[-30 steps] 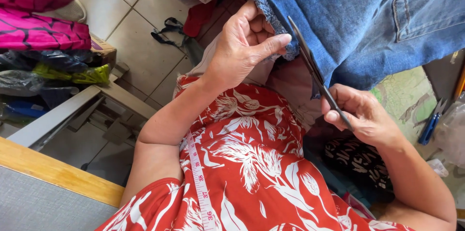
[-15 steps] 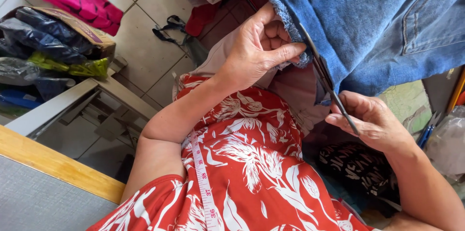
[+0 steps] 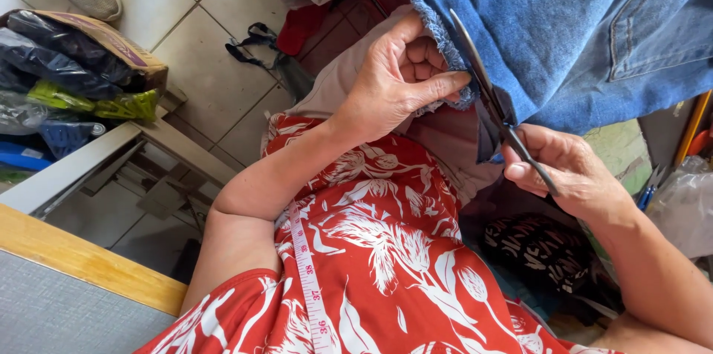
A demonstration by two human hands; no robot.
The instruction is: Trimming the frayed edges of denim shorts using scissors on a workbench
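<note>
The left hand [image 3: 401, 79] pinched the frayed hem of the jeans [image 3: 579, 34], pulling it taut so the blades could bite. The right hand [image 3: 572, 172] gripped the scissors [image 3: 494, 105], set against that edge, above a red floral dress [image 3: 386, 250] and tape measure [image 3: 308, 280].

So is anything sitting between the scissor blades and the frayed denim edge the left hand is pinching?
Nothing visible. The scissors in the right hand lie directly against the blue denim, beside the frayed edge that the left hand holds.
</note>
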